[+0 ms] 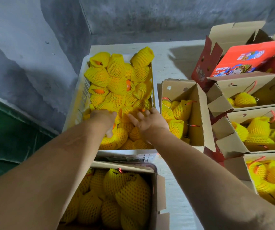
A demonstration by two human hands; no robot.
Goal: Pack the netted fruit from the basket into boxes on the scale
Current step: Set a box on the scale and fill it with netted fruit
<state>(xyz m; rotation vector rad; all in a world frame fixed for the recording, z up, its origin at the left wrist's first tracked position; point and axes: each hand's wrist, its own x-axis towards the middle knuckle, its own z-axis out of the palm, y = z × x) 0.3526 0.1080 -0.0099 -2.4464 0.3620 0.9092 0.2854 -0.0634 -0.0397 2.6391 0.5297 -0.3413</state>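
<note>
Reaching into basket [83, 83], left hand [102, 117] and right hand [147, 119] over netted fruit [116, 87]

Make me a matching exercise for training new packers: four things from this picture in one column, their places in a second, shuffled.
Things:
1. basket
2. red lid
3. near box
4. hands, left and right

Places:
A. nearest the camera, bottom centre, full of netted fruit
B. far right, on the open boxes
C. in the basket's near end, on the fruit
D. centre, against the wall

Pairs: 1-D, 2-B, 3-A, 4-C
</note>
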